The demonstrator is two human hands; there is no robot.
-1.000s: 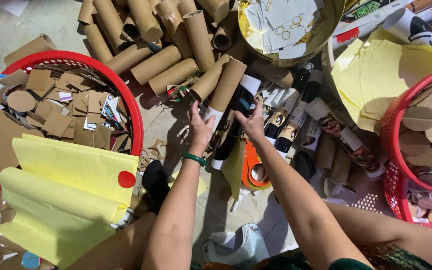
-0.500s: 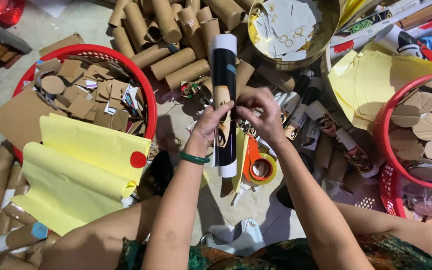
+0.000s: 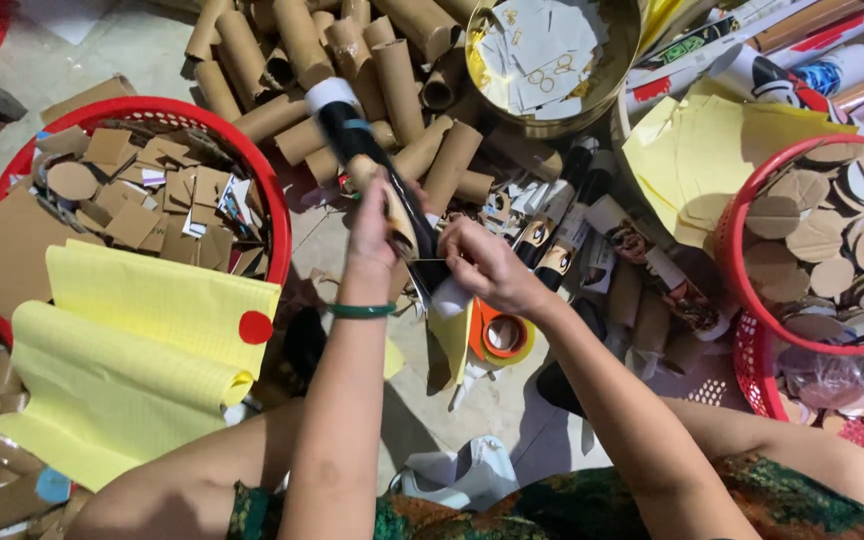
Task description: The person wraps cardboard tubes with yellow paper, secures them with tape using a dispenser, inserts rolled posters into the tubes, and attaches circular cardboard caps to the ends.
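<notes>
I hold a long tube (image 3: 364, 150) wrapped in black printed paper with white ends, tilted with its far end up and to the left. My left hand (image 3: 374, 222) grips its middle; a green bangle (image 3: 362, 311) sits on that wrist. My right hand (image 3: 484, 266) grips the near white end. Below the hands lie a yellow strip and an orange tape roll (image 3: 502, 335) on the floor.
Bare cardboard tubes (image 3: 352, 60) are piled ahead. A red basket (image 3: 270, 205) of cardboard scraps stands left, yellow lined sheets (image 3: 132, 350) near it. A gold round tin (image 3: 607, 85) of paper cut-outs sits ahead, finished printed tubes (image 3: 572, 225) beside it, a red basket (image 3: 737, 270) of cardboard discs right.
The wrapped tube was picked up from the floor pile, stood upright, and now tilts to the left in both hands. The view has shifted.
</notes>
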